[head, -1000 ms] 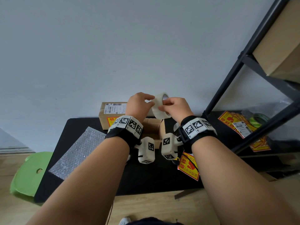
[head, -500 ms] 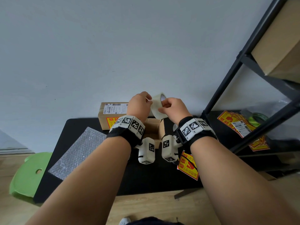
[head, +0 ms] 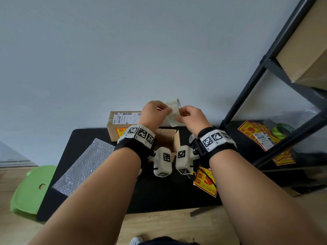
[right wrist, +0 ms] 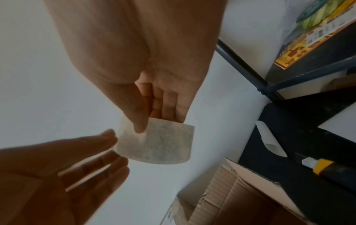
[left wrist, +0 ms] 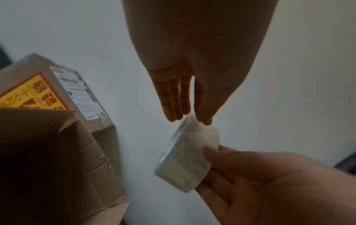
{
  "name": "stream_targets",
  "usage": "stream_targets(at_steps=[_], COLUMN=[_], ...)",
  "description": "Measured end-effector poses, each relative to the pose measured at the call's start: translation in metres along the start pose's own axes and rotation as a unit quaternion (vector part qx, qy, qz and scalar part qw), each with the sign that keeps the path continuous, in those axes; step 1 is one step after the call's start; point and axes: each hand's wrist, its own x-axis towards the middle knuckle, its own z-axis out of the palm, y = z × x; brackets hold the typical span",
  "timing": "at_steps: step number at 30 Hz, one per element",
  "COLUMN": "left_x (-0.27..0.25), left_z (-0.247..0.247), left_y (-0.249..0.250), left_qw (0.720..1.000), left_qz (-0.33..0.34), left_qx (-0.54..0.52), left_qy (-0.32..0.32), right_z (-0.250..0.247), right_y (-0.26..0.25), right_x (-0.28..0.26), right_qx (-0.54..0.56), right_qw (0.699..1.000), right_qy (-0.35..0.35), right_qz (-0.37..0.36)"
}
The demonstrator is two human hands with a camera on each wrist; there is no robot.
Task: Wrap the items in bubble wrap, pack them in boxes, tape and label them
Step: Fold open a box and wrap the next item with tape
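Both hands are up in front of the wall, well above the black table [head: 99,200], and the roll of clear tape [head: 174,112] sits between them. The right hand [head: 192,117] carries the roll, thumb on its outer face and fingers curled behind it, and the right wrist view shows that pinch plainly. The left hand [head: 154,114] comes in from the other side with its fingers nearly straight, fingertips [left wrist: 174,117] together right at the roll's rim; it looks like it is picking for the loose end of the tape, though whether anything is nipped between thumb and fingers I cannot tell. Holding the roll high against the pale wall makes sense: clear tape is hard to read, and the plain backdrop likely helps find the edge. Directly below waits the open cardboard box [head: 168,138], flaps up, which I judge to be the one about to be sealed. Behind it, against the wall, a closed box [head: 123,124] already wears a white shipping label and a yellow sticker, so that one looks finished. A sheet of bubble wrap [head: 85,165] lies on the table's left part, a yellow-handled cutter [right wrist: 325,167] rests to the right of the open box, and one yellow warning sticker [head: 206,183] lies near the front edge.
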Motion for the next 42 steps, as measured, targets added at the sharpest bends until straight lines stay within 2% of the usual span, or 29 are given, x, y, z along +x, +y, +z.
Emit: stream_targets(at_steps=[3, 5, 9, 13, 18, 28, 42], left_x=[0.005, 0.008, 0.008, 0.002, -0.005, -0.007, -0.007], left_z=[-0.005, -0.010, -0.018, -0.016, -0.009, -0.008, -0.014], left_y=[0.007, 0.010, 0.011, 0.015, 0.016, 0.018, 0.028], left_qw=[0.989, 0.976, 0.945, 0.966, 0.966, 0.969, 0.986], left_qz=[-0.087, -0.133, -0.158, -0.118, -0.097, -0.091, -0.055], left_qx=[-0.120, -0.170, -0.286, -0.228, -0.236, -0.231, -0.160], left_qy=[0.004, -0.019, -0.033, -0.031, -0.033, -0.013, -0.011], right_z=[-0.002, -0.002, 0.000, 0.000, 0.004, 0.004, 0.004], right_y=[-0.002, -0.002, -0.004, -0.016, -0.023, -0.020, -0.026], right_x=[0.002, 0.001, 0.001, 0.002, 0.003, -0.008, -0.012], right_qx=[0.024, 0.039, 0.057, 0.054, 0.048, 0.076, 0.084], right_qw=[1.000, 0.999, 0.997, 0.994, 0.992, 0.993, 0.993], right_qy=[-0.014, -0.028, -0.046, -0.050, -0.022, -0.036, -0.026], right_qz=[0.005, 0.013, 0.036, 0.078, 0.116, 0.084, 0.084])
